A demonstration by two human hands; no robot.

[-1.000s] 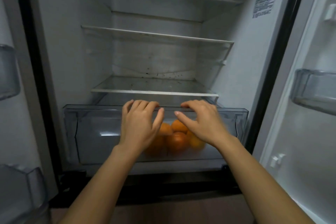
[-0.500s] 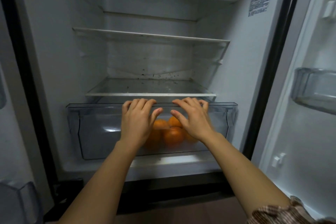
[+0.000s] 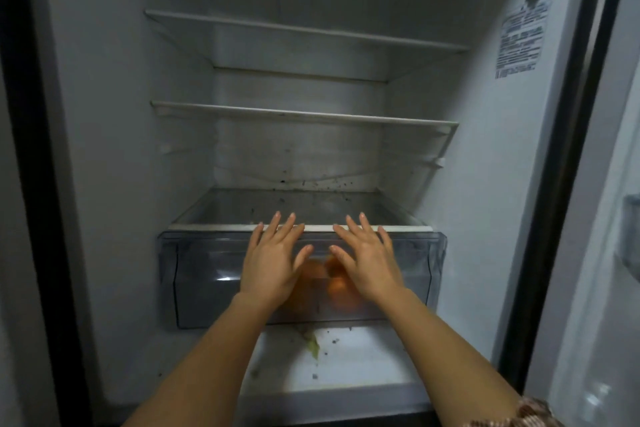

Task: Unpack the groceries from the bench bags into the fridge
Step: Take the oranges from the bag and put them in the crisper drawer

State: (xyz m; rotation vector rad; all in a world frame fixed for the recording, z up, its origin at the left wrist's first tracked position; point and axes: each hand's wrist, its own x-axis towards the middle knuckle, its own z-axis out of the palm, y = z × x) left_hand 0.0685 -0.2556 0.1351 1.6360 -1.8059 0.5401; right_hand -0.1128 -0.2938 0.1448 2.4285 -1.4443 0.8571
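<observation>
Dim light; a dark door frame and a pale door panel at right.

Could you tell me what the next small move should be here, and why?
Probably draw both hands back and turn to the bags for the next item. The crisper drawer looks pushed in under the bottom shelf, oranges inside, and the left hand and right hand lie flat and open on its front, holding nothing.

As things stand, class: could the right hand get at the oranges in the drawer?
Probably not. The oranges sit inside the clear drawer, which looks pushed in under the shelf. The right hand lies flat against its front, so the wall blocks it.
</observation>
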